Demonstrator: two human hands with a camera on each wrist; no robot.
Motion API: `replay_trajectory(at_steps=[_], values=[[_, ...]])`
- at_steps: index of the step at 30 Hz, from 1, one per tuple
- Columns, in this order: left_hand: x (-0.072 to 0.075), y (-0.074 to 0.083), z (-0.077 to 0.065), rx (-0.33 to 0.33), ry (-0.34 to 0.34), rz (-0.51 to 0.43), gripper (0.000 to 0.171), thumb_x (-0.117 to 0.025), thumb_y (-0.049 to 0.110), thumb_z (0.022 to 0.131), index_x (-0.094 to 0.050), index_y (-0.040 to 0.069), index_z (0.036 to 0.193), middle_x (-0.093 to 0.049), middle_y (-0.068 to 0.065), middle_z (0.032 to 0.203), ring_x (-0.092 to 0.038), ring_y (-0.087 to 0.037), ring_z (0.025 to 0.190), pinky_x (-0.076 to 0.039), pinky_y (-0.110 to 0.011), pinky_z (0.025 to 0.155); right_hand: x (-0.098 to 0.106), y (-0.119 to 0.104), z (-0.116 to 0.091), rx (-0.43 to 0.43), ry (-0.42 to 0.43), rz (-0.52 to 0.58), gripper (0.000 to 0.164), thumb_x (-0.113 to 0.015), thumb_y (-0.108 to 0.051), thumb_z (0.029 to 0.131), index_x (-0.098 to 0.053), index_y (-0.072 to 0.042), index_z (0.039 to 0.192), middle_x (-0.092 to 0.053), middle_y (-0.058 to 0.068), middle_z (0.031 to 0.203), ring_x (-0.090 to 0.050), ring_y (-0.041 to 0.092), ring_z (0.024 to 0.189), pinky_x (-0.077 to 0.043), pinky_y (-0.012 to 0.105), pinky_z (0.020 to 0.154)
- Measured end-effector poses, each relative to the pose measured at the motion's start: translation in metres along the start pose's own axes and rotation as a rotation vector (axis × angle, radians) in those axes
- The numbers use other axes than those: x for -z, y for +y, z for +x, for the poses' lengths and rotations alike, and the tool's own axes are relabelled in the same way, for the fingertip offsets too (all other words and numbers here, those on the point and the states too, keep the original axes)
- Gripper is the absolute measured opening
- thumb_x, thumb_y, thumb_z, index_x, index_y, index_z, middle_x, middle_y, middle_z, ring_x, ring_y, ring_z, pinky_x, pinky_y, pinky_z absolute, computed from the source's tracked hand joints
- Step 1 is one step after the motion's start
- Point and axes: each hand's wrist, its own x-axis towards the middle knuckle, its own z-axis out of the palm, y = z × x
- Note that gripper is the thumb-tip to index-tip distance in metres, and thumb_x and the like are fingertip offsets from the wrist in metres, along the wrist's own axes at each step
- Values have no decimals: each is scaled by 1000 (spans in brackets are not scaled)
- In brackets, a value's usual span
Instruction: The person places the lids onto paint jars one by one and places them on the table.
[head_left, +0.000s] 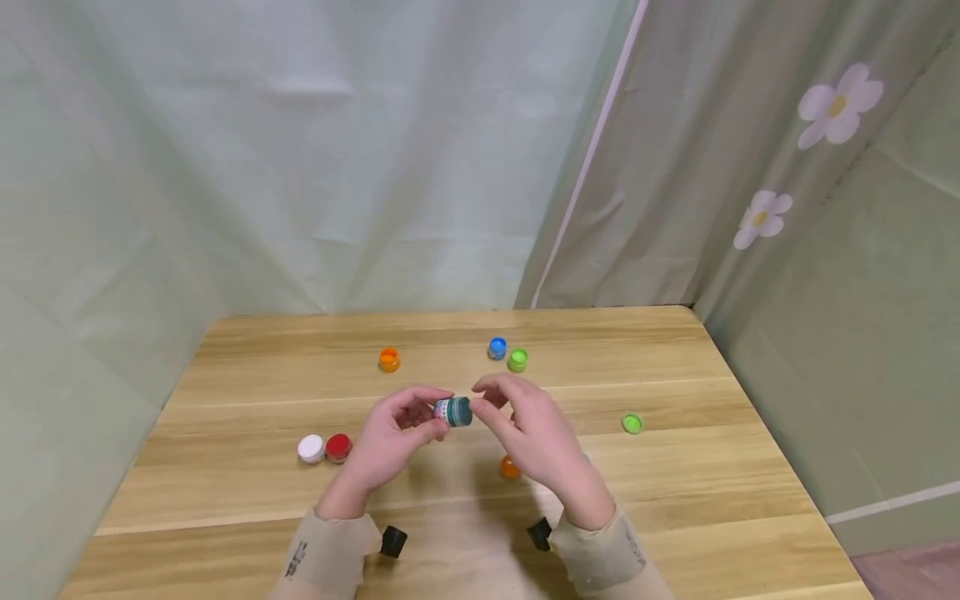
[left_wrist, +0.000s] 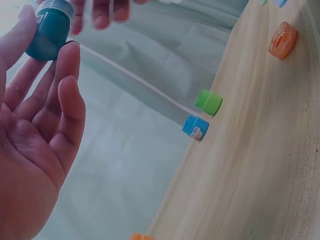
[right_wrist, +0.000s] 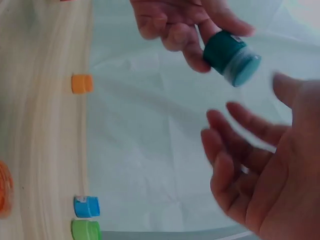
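Note:
A small teal paint jar (head_left: 454, 412) with a printed label is held in my left hand (head_left: 386, 437), pinched between thumb and fingers above the table. The jar lies tilted on its side, its paler rimmed end pointing toward my right hand (head_left: 534, 429). In the right wrist view a gap shows between that end of the jar (right_wrist: 226, 54) and my right hand (right_wrist: 265, 160), whose fingers are loosely bent and hold nothing. From the left wrist, the jar's teal body (left_wrist: 51, 31) shows between thumb and fingertips.
Orange (head_left: 389, 360), blue (head_left: 497, 348) and green (head_left: 517, 360) paint jars stand toward the table's back. White (head_left: 311, 448) and red (head_left: 339, 447) jars sit left of my left hand. A green lid (head_left: 632, 423) lies at right, and an orange lid (head_left: 510, 467) is partly hidden by my right hand.

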Motion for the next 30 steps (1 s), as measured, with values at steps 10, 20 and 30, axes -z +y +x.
replay_trajectory(at_steps=[10,20,30], values=[[0,-3,1,-46,-5,-40,28,-77,6,99,-72,4,126,-70,-11,98,-69,-23,79,-58,-30,69,2,5,1,317,-34,26,54,-82,-26,98,-61,-18,147,-65,-2,138,-65,18,115,-58,36,86],[3,-1,1,-21,12,-35,34,-85,6,92,-75,9,124,-71,-9,100,-64,-25,85,-55,-27,70,1,4,3,315,-3,7,38,-85,-24,95,-72,-16,129,-72,-6,127,-65,13,117,-58,34,89],[1,4,-1,-21,-3,-18,36,-88,7,89,-76,9,123,-71,-10,97,-66,-25,86,-55,-29,73,1,3,1,186,5,-50,22,-71,-36,105,-78,-15,105,-75,-5,106,-65,13,108,-56,38,94]])
